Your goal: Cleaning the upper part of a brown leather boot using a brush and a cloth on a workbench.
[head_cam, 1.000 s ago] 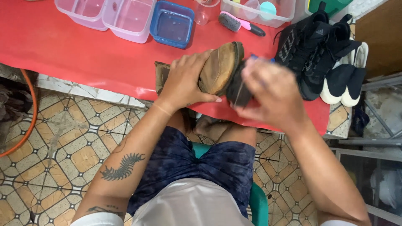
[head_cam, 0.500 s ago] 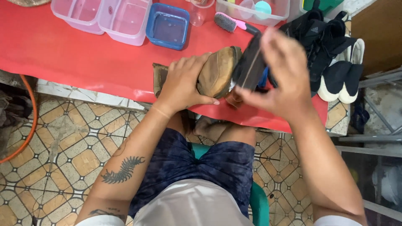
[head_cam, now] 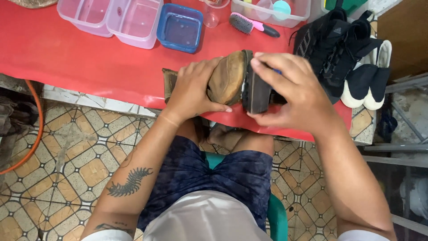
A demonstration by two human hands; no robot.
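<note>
My left hand [head_cam: 192, 89] grips a brown shoe [head_cam: 227, 78] turned on its side, its worn sole facing up, over the front edge of a red table [head_cam: 80, 62]. My right hand [head_cam: 292, 91] holds a dark brush [head_cam: 256, 89] pressed against the shoe's toe end. The brush's bristles are hidden between the hand and the shoe. I am seated on a teal chair [head_cam: 278, 214], with my knees under the table.
Two pink tubs [head_cam: 113, 18], a blue tub [head_cam: 180, 29], a clear cup [head_cam: 214, 11] and a pink-handled brush [head_cam: 252, 24] stand at the back. Black sneakers [head_cam: 332, 49] and black-and-white shoes [head_cam: 368, 80] lie at the right. An orange hose [head_cam: 35, 134] curves across the tiled floor.
My right hand lifted the brush up and away from the shoe, then brought it back down against the toe end. The left hand kept its hold on the shoe.
</note>
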